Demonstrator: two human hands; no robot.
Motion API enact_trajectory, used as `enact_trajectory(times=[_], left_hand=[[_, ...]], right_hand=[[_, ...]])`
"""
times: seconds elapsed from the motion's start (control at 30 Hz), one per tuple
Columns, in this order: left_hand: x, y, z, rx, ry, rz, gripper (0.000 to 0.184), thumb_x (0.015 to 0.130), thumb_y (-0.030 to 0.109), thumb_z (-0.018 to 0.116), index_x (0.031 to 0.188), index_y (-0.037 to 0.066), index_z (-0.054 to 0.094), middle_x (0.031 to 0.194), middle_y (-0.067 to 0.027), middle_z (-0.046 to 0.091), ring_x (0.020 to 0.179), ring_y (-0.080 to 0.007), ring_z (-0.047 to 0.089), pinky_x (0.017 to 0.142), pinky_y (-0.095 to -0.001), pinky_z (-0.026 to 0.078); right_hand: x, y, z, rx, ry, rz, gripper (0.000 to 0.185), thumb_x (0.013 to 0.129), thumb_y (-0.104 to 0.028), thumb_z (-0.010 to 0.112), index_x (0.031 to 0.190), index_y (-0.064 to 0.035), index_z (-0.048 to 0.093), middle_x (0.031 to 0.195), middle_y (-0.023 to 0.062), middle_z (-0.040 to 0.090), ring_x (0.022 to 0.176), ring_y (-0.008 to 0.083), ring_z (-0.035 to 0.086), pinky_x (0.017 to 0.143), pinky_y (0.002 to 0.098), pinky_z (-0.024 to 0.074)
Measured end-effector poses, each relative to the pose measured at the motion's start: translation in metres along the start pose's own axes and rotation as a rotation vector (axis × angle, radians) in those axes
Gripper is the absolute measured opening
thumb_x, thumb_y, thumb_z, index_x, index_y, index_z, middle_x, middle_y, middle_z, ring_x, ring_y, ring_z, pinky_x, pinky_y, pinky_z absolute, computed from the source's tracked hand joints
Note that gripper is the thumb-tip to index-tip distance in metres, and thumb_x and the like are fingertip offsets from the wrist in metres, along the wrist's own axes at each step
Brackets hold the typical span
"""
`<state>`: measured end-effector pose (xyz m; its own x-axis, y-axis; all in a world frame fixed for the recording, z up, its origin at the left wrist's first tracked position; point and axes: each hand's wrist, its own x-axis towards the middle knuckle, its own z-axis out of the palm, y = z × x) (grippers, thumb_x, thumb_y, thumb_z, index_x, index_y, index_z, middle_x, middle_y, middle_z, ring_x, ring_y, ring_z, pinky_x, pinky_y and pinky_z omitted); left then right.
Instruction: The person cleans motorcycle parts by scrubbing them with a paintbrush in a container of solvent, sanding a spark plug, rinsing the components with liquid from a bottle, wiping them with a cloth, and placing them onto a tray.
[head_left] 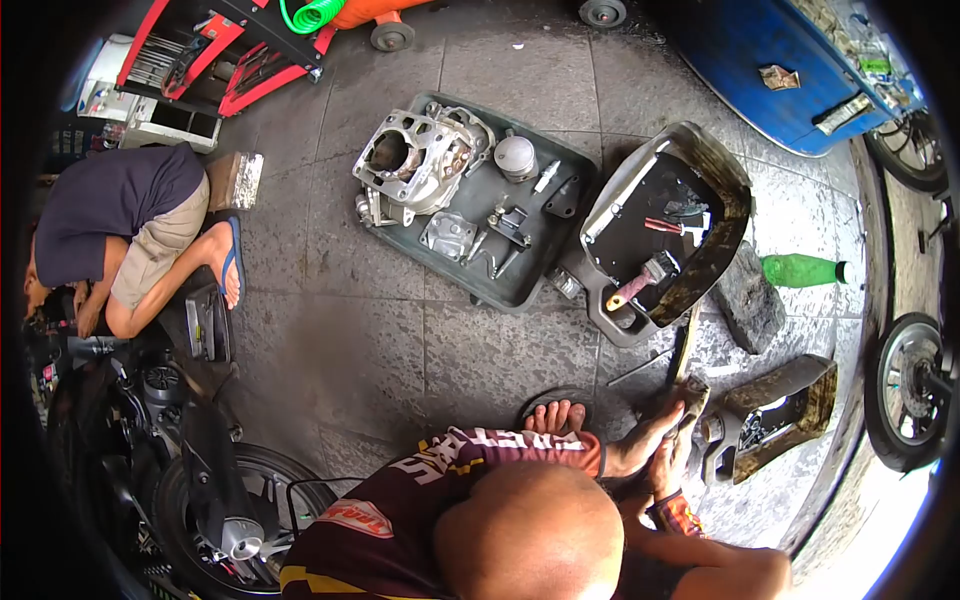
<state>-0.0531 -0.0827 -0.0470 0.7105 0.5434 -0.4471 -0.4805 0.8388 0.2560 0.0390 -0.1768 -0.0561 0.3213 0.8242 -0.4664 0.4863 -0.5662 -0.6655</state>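
My left hand reaches in from the lettered sleeve, its fingers closed around a small grimy brown piece whose kind I cannot make out. Just below, my right hand is pressed close to the left, fingers bent against the same piece. A thin yellowish strip runs up from it toward a large grimy pan. In that pan lie a paintbrush with a pinkish handle and some red-handled tools. A smaller dirty container with small metal parts stands right of my hands.
A dark tray holds an engine block, a piston and other parts. A green bottle lies beside a dark stone block. At left, another person crouches by a motorcycle. A blue cabinet stands upper right.
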Motion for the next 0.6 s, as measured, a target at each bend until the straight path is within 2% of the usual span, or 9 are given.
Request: enact_trajectory(times=[0.1,0.17,0.2,0.3,0.33,0.37,0.43,0.53,0.6], left_hand=[[0.001,-0.014,-0.03,-0.132,-0.083,-0.427,0.051,0.1,0.037,0.044,0.143,0.013,0.032,0.134,0.0016,0.043,0.123,-0.0096,0.038,0.105,-0.0296,0.03],[-0.012,0.002,-0.01,-0.108,-0.115,-0.17,0.042,0.099,0.036,0.046,0.134,0.012,0.043,0.125,0.0014,0.048,0.119,-0.0105,0.042,0.103,-0.028,0.032],[-0.019,0.017,0.003,-0.027,-0.046,-0.211,0.037,0.1,0.033,0.045,0.13,0.011,0.047,0.122,-0.0022,0.051,0.118,-0.0113,0.044,0.103,-0.028,0.033],[-0.012,-0.002,-0.023,0.416,-0.28,0.064,0.042,0.101,0.034,0.042,0.133,0.007,0.044,0.122,-0.0041,0.053,0.119,-0.0129,0.046,0.101,-0.0294,0.035],[-0.017,0.001,-0.026,0.322,-0.117,-0.074,0.038,0.101,0.035,0.042,0.117,0.003,0.053,0.112,-0.006,0.057,0.107,-0.0127,0.053,0.093,-0.0294,0.043],[-0.012,0.004,-0.028,0.432,-0.095,0.015,0.044,0.1,0.043,0.039,0.093,0.004,0.058,0.092,-0.0079,0.062,0.08,-0.0148,0.061,0.074,-0.0305,0.051],[-0.002,0.018,-0.034,-0.04,-0.371,-0.259,0.056,0.098,0.051,0.035,0.081,0.004,0.059,0.071,-0.0109,0.061,0.056,-0.0198,0.058,0.057,-0.0309,0.05],[0.003,0.021,-0.029,-0.196,-0.23,-0.351,0.067,0.095,0.059,0.031,0.075,0.003,0.062,0.054,-0.0142,0.057,0.047,-0.0292,0.057,0.047,-0.037,0.049],[0.007,0.029,-0.017,-0.162,0.007,-0.272,0.068,0.091,0.064,0.038,0.095,0.0,0.06,0.072,-0.0167,0.066,0.063,-0.0328,0.067,0.056,-0.0422,0.058]], right_hand=[[0.007,0.002,0.003,0.184,0.134,-0.096,0.06,0.097,-0.036,0.045,0.143,0.0003,0.033,0.141,0.0233,0.041,0.121,0.0363,0.048,0.103,0.043,0.0335],[0.022,-0.014,-0.008,0.509,0.143,-0.044,0.048,0.099,-0.031,0.045,0.134,0.0025,0.043,0.125,0.0179,0.053,0.11,0.0253,0.054,0.095,0.0347,0.0415],[0.027,-0.018,-0.011,0.674,0.15,-0.023,0.044,0.1,-0.029,0.044,0.129,0.0036,0.048,0.117,0.0152,0.06,0.104,0.0198,0.057,0.09,0.0306,0.0455],[0.027,-0.009,-0.017,1.005,0.078,0.115,0.05,0.101,-0.037,0.037,0.127,0.0037,0.048,0.116,0.0181,0.06,0.1,0.0215,0.06,0.087,0.0305,0.0484],[0.027,-0.007,-0.012,0.837,0.217,0.074,0.055,0.101,-0.043,0.032,0.125,0.004,0.05,0.11,0.0188,0.063,0.088,0.0233,0.063,0.08,0.033,0.0512],[0.026,-0.026,-0.014,0.812,0.266,0.048,0.055,0.101,-0.043,0.031,0.122,0.003,0.052,0.105,0.0178,0.065,0.085,0.0216,0.064,0.076,0.032,0.0523],[0.017,-0.034,-0.02,0.767,0.151,0.243,0.053,0.101,-0.044,0.032,0.119,-0.0005,0.055,0.101,0.0164,0.065,0.086,0.0171,0.064,0.074,0.0297,0.0522],[0.006,-0.04,-0.027,0.55,0.077,0.175,0.054,0.102,-0.045,0.029,0.117,0.0005,0.055,0.101,0.0164,0.065,0.088,0.0191,0.062,0.077,0.0318,0.0497],[0.01,-0.041,-0.027,0.461,0.014,0.103,0.055,0.102,-0.045,0.027,0.116,0.0011,0.055,0.101,0.0164,0.064,0.09,0.0204,0.061,0.08,0.0331,0.0481]])
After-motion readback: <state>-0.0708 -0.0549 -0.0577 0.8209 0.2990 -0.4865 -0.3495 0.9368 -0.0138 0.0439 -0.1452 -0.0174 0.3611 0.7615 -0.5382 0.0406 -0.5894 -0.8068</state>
